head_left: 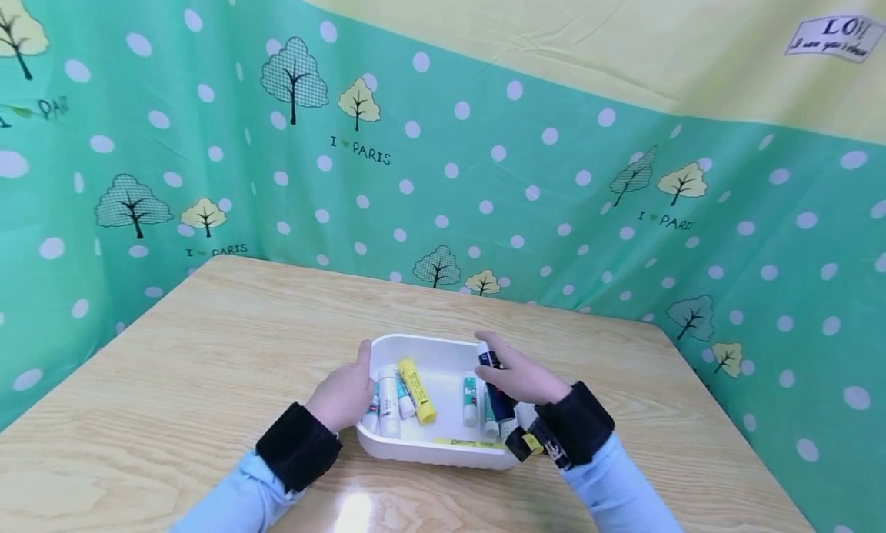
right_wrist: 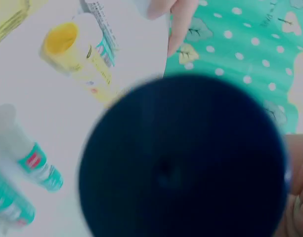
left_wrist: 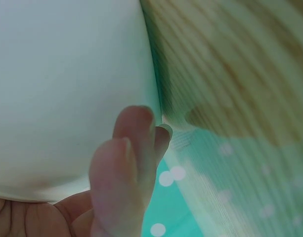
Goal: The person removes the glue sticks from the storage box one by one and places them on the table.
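Note:
A white plastic bin sits on the table with several glue sticks in it. My left hand grips its left rim; in the left wrist view, fingers lie along the outer wall. Above the bin's right side, my right hand holds a dark blue glue stick with a white end, tilted. Its round dark end fills much of the right wrist view. Inside the bin, a yellow glue stick lies beside a white glue stick at left. Green-and-white glue sticks lie at right.
Close to the bin's right front corner is a black-and-yellow item, partly hidden by the right wrist. The wooden table extends around the bin. A green dotted curtain hangs behind and at the sides.

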Tool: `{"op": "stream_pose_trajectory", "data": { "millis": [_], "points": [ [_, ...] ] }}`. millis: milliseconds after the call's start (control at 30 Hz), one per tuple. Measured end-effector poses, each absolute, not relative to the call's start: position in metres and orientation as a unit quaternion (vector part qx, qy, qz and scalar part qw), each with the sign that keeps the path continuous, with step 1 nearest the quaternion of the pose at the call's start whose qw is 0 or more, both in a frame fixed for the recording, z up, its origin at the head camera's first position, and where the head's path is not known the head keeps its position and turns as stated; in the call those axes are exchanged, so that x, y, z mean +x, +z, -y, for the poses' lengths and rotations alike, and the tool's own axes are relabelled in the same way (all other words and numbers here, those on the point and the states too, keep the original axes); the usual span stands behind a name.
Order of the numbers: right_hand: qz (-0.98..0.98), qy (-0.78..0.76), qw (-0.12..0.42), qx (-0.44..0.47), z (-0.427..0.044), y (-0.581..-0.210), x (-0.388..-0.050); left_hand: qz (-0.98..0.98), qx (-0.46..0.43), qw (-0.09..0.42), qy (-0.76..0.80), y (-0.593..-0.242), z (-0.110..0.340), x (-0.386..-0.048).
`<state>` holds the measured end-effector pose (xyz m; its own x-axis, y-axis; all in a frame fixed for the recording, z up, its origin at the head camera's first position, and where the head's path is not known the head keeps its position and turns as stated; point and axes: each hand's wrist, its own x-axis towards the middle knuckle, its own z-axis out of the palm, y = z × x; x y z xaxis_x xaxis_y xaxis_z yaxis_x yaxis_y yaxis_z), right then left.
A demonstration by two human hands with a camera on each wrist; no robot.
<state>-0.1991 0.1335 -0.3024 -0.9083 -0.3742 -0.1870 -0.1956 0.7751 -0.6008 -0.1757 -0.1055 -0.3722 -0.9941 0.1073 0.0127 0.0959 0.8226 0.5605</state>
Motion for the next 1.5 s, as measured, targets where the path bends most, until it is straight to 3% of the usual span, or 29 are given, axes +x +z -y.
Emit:
{"op": "stream_pose_trajectory", "data": {
  "millis": [400,667,1233,1500],
  "points": [
    [-0.906,-0.403,0.125,-0.043,-0.215,-0.315,-0.199,-0.954,0.045,0.023,0.296,-0.371,0.107,-0.175],
    [-0.916,-0.381,0.122,0.003,-0.261,-0.333,-0.193,-0.954,0.053,0.024,0.294,-0.369,0.105,-0.175],
    [-0.933,-0.340,0.115,0.033,-0.292,-0.365,-0.205,-0.955,0.063,0.006,0.290,-0.370,0.107,-0.175],
    [-0.915,-0.376,0.139,0.040,-0.296,-0.375,-0.207,-0.955,0.064,0.005,0.290,-0.371,0.106,-0.175]
  ]
}}
